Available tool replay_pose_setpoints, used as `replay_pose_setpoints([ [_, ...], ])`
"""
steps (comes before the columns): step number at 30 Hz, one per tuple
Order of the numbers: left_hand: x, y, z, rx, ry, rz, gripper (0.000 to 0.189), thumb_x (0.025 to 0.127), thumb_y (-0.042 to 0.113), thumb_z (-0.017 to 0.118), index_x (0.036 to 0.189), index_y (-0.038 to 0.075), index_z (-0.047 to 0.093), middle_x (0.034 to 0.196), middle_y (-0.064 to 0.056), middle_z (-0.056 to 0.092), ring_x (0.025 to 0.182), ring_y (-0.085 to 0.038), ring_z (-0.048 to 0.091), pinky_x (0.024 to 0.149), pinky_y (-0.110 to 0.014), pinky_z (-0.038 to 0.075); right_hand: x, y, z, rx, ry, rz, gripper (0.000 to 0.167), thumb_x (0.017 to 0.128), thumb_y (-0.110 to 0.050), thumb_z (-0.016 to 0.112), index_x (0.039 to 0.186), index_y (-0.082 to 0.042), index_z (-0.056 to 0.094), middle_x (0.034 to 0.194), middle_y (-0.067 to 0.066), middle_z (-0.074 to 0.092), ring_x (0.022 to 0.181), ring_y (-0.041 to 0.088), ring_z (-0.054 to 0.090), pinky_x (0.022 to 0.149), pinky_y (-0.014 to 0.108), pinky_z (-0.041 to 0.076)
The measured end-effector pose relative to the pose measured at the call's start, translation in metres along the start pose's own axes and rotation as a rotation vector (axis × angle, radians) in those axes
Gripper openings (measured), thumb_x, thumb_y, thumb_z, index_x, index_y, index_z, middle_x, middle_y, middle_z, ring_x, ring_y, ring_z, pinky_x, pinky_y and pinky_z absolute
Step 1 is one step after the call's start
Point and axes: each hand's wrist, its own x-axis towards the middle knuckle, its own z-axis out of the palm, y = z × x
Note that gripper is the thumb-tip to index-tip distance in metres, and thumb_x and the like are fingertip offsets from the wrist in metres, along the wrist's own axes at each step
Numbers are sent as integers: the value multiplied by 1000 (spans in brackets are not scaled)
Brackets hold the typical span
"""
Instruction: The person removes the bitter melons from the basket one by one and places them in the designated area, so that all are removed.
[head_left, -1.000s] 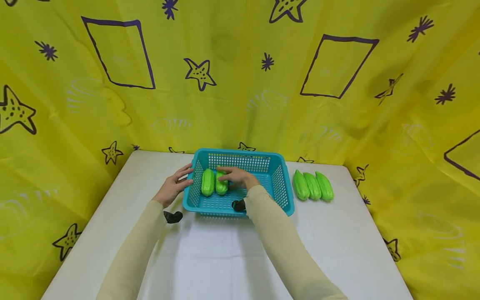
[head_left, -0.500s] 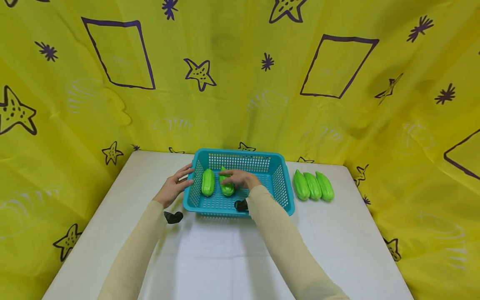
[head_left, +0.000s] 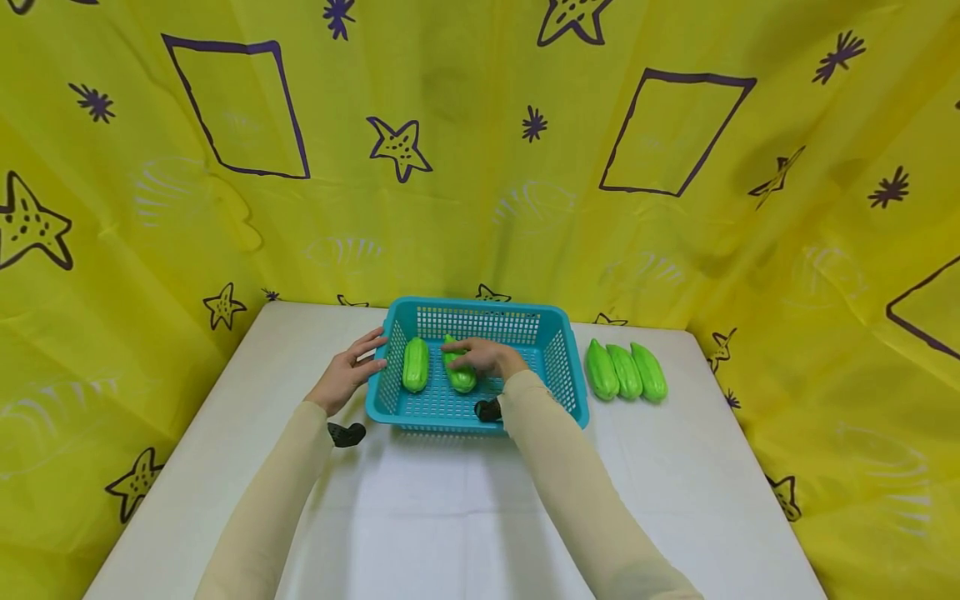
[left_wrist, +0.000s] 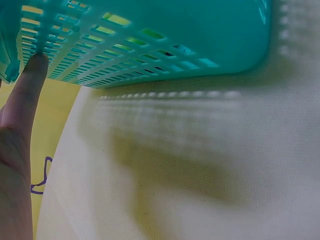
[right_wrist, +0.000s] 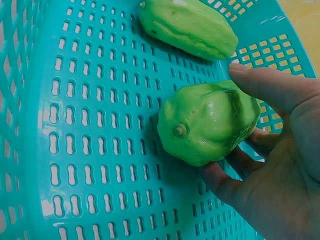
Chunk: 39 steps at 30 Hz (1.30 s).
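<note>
My right hand (head_left: 483,354) is inside a teal plastic basket (head_left: 480,423), its thumb and fingers around a glossy, light green, papaya-shaped fruit (head_left: 461,380). In the right wrist view, the thumb lies along the upper side of that fruit (right_wrist: 200,125) and other fingers reach beneath it. A second green fruit (head_left: 416,365) lies on the basket floor to the left, apart from the held one. My left hand (head_left: 345,373) is at the basket's left end with fairly straight fingers on the rim. One of its fingers (left_wrist: 30,85) presses the perforated outer wall in the left wrist view.
Three more green fruits (head_left: 627,372) lie side by side on the white table (head_left: 675,492), just right of the basket. A yellow curtain with drawn stars (head_left: 465,225) hangs behind the table and along its sides.
My right hand has shifted the held fruit rightward along the basket floor, and its near end has swung to the right. The gap to the other fruit has widened. My left hand stays put.
</note>
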Motion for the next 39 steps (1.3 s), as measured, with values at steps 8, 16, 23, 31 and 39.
replay_pose_setpoints([
  [8, 2, 0, 0, -17, -11, 11, 55, 100, 13, 57, 150, 0, 36, 163, -1, 15, 143, -38, 26, 111, -54, 31, -2, 4, -7, -48, -3, -3, 52, 96, -8, 61, 146, -19, 49, 159, 15, 22, 126, 30, 45, 89, 35, 52],
  [16, 2, 0, 0, -16, -6, 7, 55, 100, 13, 57, 150, 0, 36, 163, -2, 16, 143, -39, 27, 111, -54, 32, -7, 6, -13, -83, -8, -5, 52, 95, -7, 61, 145, -18, 50, 158, 16, 23, 119, 27, 45, 81, 31, 52],
  [23, 3, 0, 1, -9, -7, 4, 55, 100, 13, 57, 150, 1, 36, 163, -2, 16, 143, -40, 26, 110, -57, 31, -11, 12, -20, -118, 60, -7, 51, 96, -9, 61, 145, -18, 51, 157, 15, 27, 124, 30, 46, 84, 34, 52],
  [31, 1, 2, 1, -7, -7, 5, 55, 100, 13, 57, 150, 0, 36, 163, -3, 15, 143, -40, 26, 111, -55, 31, -14, 25, -29, -63, 155, -24, 52, 93, -6, 65, 142, -18, 54, 150, 19, 35, 115, 30, 50, 76, 32, 54],
  [39, 6, -12, -3, 20, 3, -4, 56, 101, 17, 57, 151, 4, 36, 163, 2, 15, 143, -38, 26, 111, -56, 30, -16, 32, -34, -54, 171, -37, 51, 92, -9, 68, 140, -20, 55, 145, 23, 41, 118, 33, 51, 77, 33, 55],
])
